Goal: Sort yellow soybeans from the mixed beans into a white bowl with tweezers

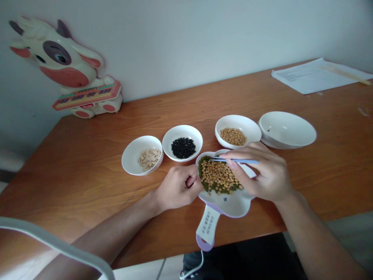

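My right hand (266,171) is closed around slim blue tweezers (241,160), their tips over the upper left of a flower-shaped white dish (236,206) with a purple rim and handle. Yellow soybeans (218,175) mixed with small green mung beans (223,189) lie inside it. At the dish's left rim, my left hand (179,186) is curled, thumb and forefinger pinching the edge. Behind stand white bowls: one (126,159) with pale flat seeds (149,158), one (167,140) with black beans (183,147), one (247,123) with soybeans (233,136).
A fourth white bowl (294,130) at the right has a tiny dark speck inside. Printed papers (309,77) lie at the back right of the wooden table (87,163). A cow-shaped toy keyboard (87,95) stands back left. A white cable-like curve (58,243) crosses the lower left.
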A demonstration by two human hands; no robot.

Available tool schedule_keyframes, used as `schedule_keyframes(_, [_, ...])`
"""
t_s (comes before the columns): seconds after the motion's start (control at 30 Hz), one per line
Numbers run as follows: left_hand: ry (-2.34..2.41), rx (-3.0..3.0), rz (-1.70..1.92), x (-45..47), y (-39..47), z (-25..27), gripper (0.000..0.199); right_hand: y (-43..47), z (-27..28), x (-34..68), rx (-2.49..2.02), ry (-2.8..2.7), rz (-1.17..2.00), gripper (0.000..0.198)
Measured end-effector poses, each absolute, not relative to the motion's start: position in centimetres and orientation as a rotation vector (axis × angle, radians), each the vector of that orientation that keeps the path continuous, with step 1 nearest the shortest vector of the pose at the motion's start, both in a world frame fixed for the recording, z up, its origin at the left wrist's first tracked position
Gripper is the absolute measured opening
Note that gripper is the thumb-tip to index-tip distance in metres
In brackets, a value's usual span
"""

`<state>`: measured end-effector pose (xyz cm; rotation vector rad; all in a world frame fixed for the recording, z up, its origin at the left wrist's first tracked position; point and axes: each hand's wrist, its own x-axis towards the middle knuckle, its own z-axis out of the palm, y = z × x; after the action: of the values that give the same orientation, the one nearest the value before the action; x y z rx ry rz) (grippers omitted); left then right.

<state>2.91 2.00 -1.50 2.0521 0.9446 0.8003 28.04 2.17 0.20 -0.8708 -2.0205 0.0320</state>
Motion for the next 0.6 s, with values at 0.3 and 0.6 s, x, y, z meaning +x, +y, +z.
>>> schedule_keyframes(0.3, [0.936,2.054,0.802,2.95,2.03,-1.67,0.032,2.64,-0.45,28.12,-0.885,-2.124,0.084,0.020])
schedule_keyframes(0.6, [0.940,2.056,0.813,2.98,2.07,-1.61,0.033,2.74,-0.32,28.11,-0.890,-2.145,0.077,0.019])
